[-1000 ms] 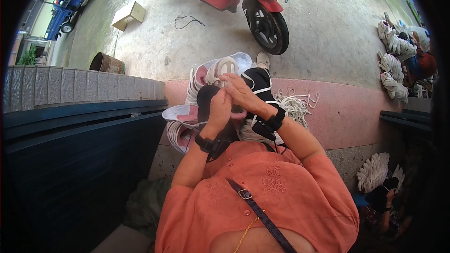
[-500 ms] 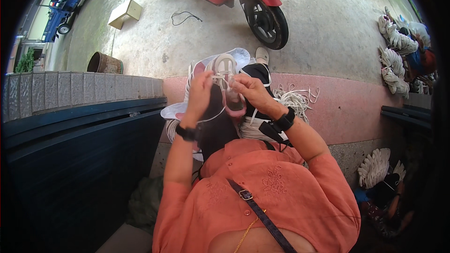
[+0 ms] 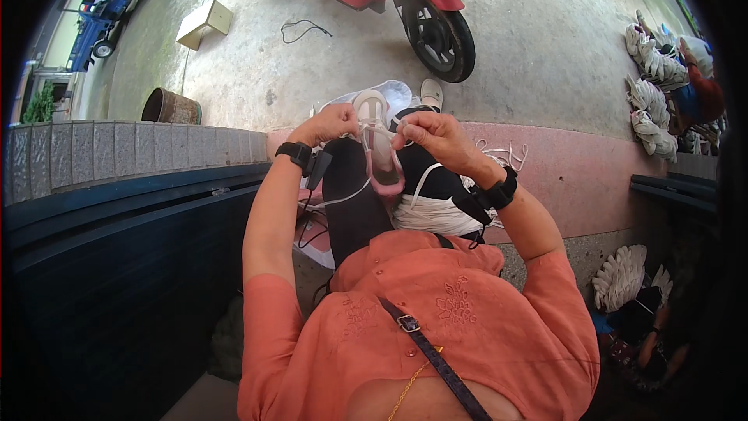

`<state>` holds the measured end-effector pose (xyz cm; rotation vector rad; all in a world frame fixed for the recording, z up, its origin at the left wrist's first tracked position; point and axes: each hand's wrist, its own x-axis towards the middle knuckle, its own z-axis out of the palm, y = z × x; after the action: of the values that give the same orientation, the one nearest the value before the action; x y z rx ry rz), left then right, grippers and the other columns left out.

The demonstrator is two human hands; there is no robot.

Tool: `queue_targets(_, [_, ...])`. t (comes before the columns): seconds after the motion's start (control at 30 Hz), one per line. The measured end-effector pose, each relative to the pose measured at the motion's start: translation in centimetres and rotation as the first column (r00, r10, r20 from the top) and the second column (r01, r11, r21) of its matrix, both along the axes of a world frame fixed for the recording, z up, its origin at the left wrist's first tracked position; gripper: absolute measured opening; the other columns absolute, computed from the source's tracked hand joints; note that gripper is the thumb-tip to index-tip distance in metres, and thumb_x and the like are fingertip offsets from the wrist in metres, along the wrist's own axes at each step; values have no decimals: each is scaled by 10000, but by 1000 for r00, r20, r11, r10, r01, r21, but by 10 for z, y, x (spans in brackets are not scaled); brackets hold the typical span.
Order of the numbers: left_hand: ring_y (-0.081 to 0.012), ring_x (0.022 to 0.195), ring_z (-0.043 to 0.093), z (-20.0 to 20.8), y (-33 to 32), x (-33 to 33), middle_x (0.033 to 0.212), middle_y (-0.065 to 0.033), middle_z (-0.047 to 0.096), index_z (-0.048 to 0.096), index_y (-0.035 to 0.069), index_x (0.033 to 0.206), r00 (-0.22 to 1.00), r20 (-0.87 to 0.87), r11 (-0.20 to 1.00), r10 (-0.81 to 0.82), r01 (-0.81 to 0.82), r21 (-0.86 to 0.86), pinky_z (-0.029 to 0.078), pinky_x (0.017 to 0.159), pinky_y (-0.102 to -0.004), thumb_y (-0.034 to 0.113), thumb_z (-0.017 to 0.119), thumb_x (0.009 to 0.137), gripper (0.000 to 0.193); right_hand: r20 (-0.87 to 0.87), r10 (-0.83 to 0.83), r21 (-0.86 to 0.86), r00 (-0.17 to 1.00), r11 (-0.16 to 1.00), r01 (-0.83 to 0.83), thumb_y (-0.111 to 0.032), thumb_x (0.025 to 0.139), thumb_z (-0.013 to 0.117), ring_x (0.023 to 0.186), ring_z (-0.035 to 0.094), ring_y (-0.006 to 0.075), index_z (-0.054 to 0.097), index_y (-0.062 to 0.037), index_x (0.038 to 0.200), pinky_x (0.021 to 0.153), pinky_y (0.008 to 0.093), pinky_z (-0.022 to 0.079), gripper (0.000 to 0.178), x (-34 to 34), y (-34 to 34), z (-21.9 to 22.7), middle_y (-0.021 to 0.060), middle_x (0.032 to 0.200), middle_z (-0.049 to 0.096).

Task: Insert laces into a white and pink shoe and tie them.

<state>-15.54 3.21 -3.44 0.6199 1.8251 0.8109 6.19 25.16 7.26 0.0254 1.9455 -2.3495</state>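
Note:
A white and pink shoe (image 3: 387, 181) rests over my dark-trousered lap, its toe pointing away from me. My left hand (image 3: 333, 124) is closed in a pinch at the left of its lacing. On the other side, my right hand (image 3: 438, 139) pinches with thumb and forefinger beside the shoe's opening. A white shoelace (image 3: 374, 128) crosses the shoe between the two hands, and its ends run into the fingers. One loose strand hangs below the left hand across the dark cloth. The exact grip points are too small to make out.
A bundle of white laces (image 3: 436, 214) lies by my right leg. White plastic wrapping (image 3: 396, 92) sits behind the shoe. Ahead stands a red scooter (image 3: 440, 31), with a rusty bucket (image 3: 173, 107) at left. Shoe stacks (image 3: 651, 101) and other people's arms are at right.
My hands have moved apart, the left one outward to the left and the right one slightly right. The shoelace is drawn out between them over the shoe.

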Motion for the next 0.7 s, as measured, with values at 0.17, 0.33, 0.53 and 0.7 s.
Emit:
queue_targets(0.17, [-92,688,567,-5,4,9,766,-7,643,682,43,887,993,-110,997,-31,23,-69,454,610,-241,217,761,817,204,-8,25,10,1000,1000,-25,-195,1053,552,936,633,114,681,8,1043,894,288,500,240,2,-4,3,28,945,702])
queue_targets(0.33, [-198,741,661,-5,8,8,775,-88,707,719,20,822,972,-190,986,-140,119,-117,517,687,-332,230,754,789,215,1,9,7,1000,1000,-9,-191,1052,554,927,630,112,681,9,1046,888,284,499,237,6,-4,2,23,954,701])
queue_targets(0.53, [-347,820,696,5,5,12,866,-179,721,726,64,870,514,-710,870,-482,187,-456,534,697,-429,219,663,856,167,-116,-147,-33,982,989,144,-113,1037,544,870,662,121,674,26,1038,854,271,507,190,11,14,9,58,884,706])
queue_targets(0.7, [-379,907,703,11,10,26,941,-244,718,715,44,972,561,-823,925,94,-355,-137,540,775,-456,188,607,890,198,-609,-402,-246,684,915,320,-204,1077,472,797,642,184,626,-15,993,1024,468,484,258,9,92,104,76,818,637])
